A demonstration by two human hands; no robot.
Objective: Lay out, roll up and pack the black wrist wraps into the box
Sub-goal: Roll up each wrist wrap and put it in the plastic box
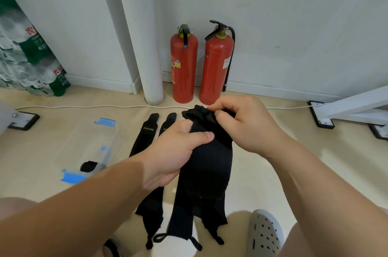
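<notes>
A bunch of black wrist wraps [205, 168] hangs upright above the floor, gripped by the left hand [176, 151] and pinched at its crumpled top by the right hand [241, 124], with thumb loops dangling below. Two flat wraps [147, 133] lettered XUEYING lie side by side on the floor. A rolled wrap [89, 166] sits inside the clear box [116, 137] with blue clips.

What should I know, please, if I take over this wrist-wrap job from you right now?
Left hand: grips the held wraps at mid-length.
Right hand: pinches their bunched top end.
Laid-out wraps: two lie flat, side by side, on the floor.
Clear box: to the left, apparently with one dark roll at its near end.
Left to do: lay out the held wraps, roll everything and pack it.
</notes>
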